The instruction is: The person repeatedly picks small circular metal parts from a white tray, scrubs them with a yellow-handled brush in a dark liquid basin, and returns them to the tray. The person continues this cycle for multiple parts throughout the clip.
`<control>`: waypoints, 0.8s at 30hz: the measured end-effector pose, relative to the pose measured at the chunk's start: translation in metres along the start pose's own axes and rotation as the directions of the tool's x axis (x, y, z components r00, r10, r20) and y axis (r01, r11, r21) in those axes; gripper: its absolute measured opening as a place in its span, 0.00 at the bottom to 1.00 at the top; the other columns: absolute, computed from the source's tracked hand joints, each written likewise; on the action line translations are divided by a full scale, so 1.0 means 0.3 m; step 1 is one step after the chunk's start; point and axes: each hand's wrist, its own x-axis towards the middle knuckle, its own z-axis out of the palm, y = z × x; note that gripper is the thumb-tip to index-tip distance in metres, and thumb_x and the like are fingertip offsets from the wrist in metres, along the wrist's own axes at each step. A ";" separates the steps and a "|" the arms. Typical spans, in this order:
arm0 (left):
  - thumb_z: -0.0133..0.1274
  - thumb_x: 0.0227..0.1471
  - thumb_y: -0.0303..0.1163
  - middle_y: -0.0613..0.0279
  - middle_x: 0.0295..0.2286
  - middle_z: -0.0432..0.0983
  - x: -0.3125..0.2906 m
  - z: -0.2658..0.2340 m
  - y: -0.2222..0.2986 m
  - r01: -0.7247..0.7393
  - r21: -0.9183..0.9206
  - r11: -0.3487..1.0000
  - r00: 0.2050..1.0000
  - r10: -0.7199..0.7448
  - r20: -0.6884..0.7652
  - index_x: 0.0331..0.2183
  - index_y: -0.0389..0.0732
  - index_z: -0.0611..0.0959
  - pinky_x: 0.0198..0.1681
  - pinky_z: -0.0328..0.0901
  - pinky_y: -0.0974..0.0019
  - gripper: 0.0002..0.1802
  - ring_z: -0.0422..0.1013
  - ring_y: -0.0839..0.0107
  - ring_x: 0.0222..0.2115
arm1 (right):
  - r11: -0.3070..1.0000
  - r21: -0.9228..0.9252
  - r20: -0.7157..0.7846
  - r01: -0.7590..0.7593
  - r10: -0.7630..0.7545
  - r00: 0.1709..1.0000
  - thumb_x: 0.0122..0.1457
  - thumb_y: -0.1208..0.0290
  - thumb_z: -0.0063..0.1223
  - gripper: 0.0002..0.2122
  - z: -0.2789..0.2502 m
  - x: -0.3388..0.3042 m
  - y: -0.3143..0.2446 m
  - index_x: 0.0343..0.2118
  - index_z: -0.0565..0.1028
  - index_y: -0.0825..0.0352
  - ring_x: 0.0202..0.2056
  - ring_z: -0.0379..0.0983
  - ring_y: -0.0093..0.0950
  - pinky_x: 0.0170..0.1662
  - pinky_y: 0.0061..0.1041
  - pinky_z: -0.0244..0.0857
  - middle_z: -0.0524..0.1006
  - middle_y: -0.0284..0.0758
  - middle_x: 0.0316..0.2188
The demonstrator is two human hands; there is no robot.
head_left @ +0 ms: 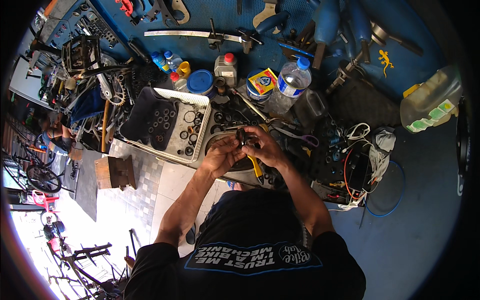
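Observation:
My left hand point(223, 156) and my right hand point(266, 148) meet over the front of the crowded workbench. Both sets of fingers are closed on a small dark ring-shaped part point(241, 137), held up between the fingertips. Its exact kind is too small to make out. Beneath my right hand is a yellow-handled tool point(256, 168), its upper end hidden. A round pan point(212, 142) lies below my hands, mostly covered by them. To the left, a white plastic basket point(204, 120) holds a dark cloth and several black rings.
Purple-handled scissors point(310, 140) lie right of my hands. Behind stand a clear bottle point(295, 82), a blue-lidded tub point(200, 81) and a red-capped bottle point(226, 70). Bike parts point(107, 87) pile up at left; cables point(377, 155) tangle at right. Tools hang on the blue pegboard point(200, 17).

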 end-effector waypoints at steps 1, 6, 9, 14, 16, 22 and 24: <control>0.51 0.72 0.26 0.57 0.48 0.83 0.001 0.006 -0.003 0.012 0.020 1.000 1.000 -0.011 -0.026 0.55 0.36 0.80 0.50 0.78 0.59 0.14 0.82 0.65 0.46 | 0.998 -0.021 -0.016 0.051 -0.051 0.999 0.64 0.63 0.71 0.26 0.013 0.005 -0.029 0.63 0.74 0.63 0.52 0.76 0.23 0.53 0.29 0.71 0.78 0.34 0.57; 0.53 0.72 0.29 0.57 0.44 0.84 0.007 0.031 0.004 -0.051 0.138 0.989 0.984 0.074 -0.163 0.53 0.36 0.82 0.46 0.79 0.60 0.13 0.83 0.65 0.42 | 0.998 -0.018 -0.139 -0.064 0.061 0.988 0.66 0.67 0.69 0.13 0.007 0.007 0.004 0.48 0.79 0.67 0.41 0.78 0.19 0.47 0.24 0.72 0.81 0.31 0.43; 0.56 0.70 0.32 0.57 0.43 0.85 0.007 0.023 0.023 -0.084 0.157 0.984 0.981 0.109 -0.161 0.52 0.36 0.83 0.45 0.79 0.60 0.13 0.83 0.66 0.41 | 0.983 0.080 -0.197 -0.166 0.179 0.964 0.68 0.66 0.67 0.11 0.002 0.012 0.014 0.44 0.79 0.68 0.40 0.77 0.16 0.45 0.20 0.72 0.81 0.28 0.35; 0.59 0.69 0.33 0.58 0.43 0.85 0.010 -0.003 0.036 -0.128 0.262 0.956 0.978 0.166 -0.128 0.51 0.35 0.84 0.49 0.76 0.60 0.14 0.81 0.68 0.42 | 0.909 -0.416 -0.177 -0.009 -0.072 0.982 0.65 0.64 0.68 0.23 0.048 0.010 -0.116 0.60 0.76 0.64 0.50 0.80 0.33 0.53 0.32 0.73 0.81 0.39 0.50; 0.59 0.69 0.33 0.57 0.44 0.85 0.013 0.002 0.039 -0.127 0.303 0.944 0.983 0.161 -0.091 0.51 0.35 0.84 0.51 0.76 0.59 0.15 0.80 0.67 0.44 | 0.801 -0.589 -0.053 0.106 -0.169 0.984 0.63 0.63 0.69 0.29 0.052 0.019 -0.175 0.66 0.73 0.61 0.55 0.78 0.39 0.57 0.36 0.73 0.79 0.42 0.55; 0.57 0.68 0.25 0.54 0.48 0.84 -0.007 0.022 0.064 -0.132 0.261 0.956 0.991 0.133 0.016 0.53 0.34 0.84 0.54 0.75 0.58 0.14 0.80 0.64 0.50 | 0.909 -0.415 0.023 0.025 -0.017 1.000 0.59 0.65 0.74 0.34 0.026 0.036 -0.197 0.68 0.71 0.58 0.54 0.79 0.41 0.58 0.38 0.75 0.77 0.43 0.59; 0.56 0.68 0.22 0.53 0.49 0.84 0.003 -0.010 0.054 -0.158 0.281 0.947 0.987 0.146 0.066 0.53 0.34 0.84 0.55 0.75 0.59 0.14 0.80 0.63 0.52 | 0.910 -0.407 0.016 0.082 -0.083 0.996 0.57 0.66 0.76 0.34 0.027 0.037 -0.191 0.67 0.72 0.59 0.52 0.80 0.38 0.53 0.35 0.78 0.77 0.42 0.59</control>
